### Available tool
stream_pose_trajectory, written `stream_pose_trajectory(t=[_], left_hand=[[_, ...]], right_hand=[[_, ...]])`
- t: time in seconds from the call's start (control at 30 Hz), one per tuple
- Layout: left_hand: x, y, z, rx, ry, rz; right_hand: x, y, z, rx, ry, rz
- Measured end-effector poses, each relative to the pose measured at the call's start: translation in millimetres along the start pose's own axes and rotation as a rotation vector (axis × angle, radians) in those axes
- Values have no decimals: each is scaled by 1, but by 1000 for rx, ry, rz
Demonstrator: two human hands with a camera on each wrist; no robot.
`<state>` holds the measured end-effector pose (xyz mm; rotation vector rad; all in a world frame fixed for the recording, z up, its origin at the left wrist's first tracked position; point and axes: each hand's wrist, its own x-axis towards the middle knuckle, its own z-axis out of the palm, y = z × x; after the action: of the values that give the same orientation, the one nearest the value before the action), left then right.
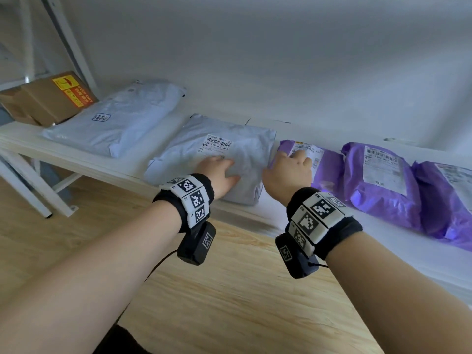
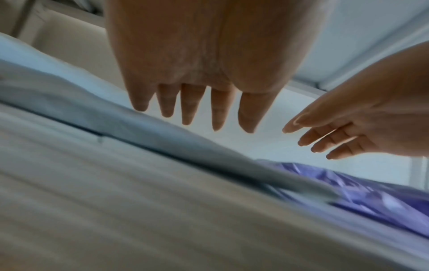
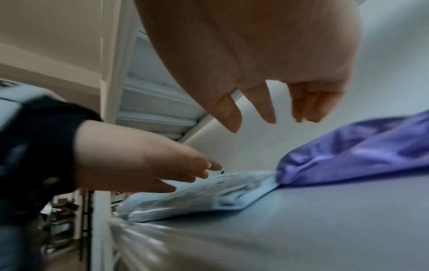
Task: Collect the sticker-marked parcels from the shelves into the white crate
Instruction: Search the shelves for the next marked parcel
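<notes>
A grey poly parcel with a white shipping label lies on the white shelf. My left hand reaches over its near half with straight, spread fingers, open, at or just above the surface. To its right, my right hand hovers open over the left end of a purple parcel. In the left wrist view my left fingers hang over the grey parcel. In the right wrist view my right hand is above the purple parcel and holds nothing. The white crate is out of view.
A cardboard box with yellow and red stickers stands at the shelf's left end, beside a larger grey bag. Two more purple parcels lie to the right. Below the shelf's front edge is wooden floor.
</notes>
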<state>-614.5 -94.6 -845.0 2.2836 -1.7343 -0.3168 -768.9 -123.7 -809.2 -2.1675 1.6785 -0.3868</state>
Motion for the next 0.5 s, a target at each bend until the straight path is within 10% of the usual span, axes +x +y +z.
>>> stream_pose_trajectory(t=[0.3, 0.5], left_hand=[[-5, -80, -31, 64, 85, -467], [3, -103, -36, 3, 23, -513]], right_hand=[[7, -44, 35, 294, -166, 127], [26, -50, 51, 390, -202, 231]])
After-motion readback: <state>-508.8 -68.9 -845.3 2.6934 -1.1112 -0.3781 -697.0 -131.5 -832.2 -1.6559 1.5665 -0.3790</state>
